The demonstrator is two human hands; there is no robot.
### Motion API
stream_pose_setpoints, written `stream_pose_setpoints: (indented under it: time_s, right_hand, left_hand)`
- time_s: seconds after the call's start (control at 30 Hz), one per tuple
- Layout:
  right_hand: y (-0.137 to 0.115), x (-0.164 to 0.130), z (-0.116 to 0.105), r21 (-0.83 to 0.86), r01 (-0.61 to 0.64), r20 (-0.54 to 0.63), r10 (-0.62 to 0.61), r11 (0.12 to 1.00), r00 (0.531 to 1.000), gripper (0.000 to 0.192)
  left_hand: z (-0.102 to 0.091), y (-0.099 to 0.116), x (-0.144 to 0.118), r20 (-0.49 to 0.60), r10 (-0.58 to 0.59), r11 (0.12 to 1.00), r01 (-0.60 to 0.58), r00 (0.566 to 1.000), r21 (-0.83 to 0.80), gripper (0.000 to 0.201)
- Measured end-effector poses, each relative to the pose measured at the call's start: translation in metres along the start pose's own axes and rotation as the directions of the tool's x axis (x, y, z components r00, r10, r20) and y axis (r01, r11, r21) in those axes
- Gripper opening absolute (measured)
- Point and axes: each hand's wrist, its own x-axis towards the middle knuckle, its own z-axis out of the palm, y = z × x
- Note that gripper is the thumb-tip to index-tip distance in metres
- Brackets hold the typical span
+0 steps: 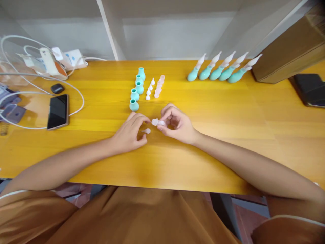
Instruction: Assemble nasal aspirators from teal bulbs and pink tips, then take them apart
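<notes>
Two hands: we work low over the glossy yellow wooden desk (228,135).
Right hand (177,126): our grip pinches shut on a small translucent pink tube (157,122), held sideways.
Left hand (129,134): fingers curled loosely, holding nothing; a tiny white cone tip (146,130) lies just beside its fingertips, under the tube.
Beyond our grip: rounded teal bulbs (134,105) in a row, white tips and pink tubes alongside.
Far right of the grip: five assembled teal aspirators (223,69).

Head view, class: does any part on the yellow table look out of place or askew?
One small white tip lies on its side by the left hand, apart from the upright row of white tips. The right hand holds a clear pink cap. Otherwise, rows look tidy.
</notes>
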Motion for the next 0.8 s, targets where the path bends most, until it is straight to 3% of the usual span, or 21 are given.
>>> stream_pose_setpoints:
  time_s: [0.2,0.4,0.67,0.8]
  right_hand:
    - [0.005,-0.002,0.002,0.103,-0.04,0.047,0.036,0.994,0.998,0.034]
    - [0.005,-0.003,0.001,0.035,-0.054,0.049,0.052,0.998,0.997,0.032]
    - [-0.007,-0.001,0.0,-0.23,0.147,0.157,-0.113,0.962,0.981,0.017]
    - [-0.01,-0.002,0.001,-0.31,0.192,0.13,-0.159,0.931,0.979,0.016]
  left_hand:
    - [0.005,-0.006,0.002,0.09,0.0,0.999,-0.003,0.996,0.035,0.014]
    - [-0.001,-0.001,0.004,-0.05,0.005,0.993,-0.011,0.999,-0.117,0.009]
    - [-0.006,0.002,0.004,-0.102,0.067,0.983,-0.084,0.993,-0.166,0.011]
    - [-0.006,0.002,0.004,-0.076,0.089,0.98,-0.101,0.993,-0.171,0.011]
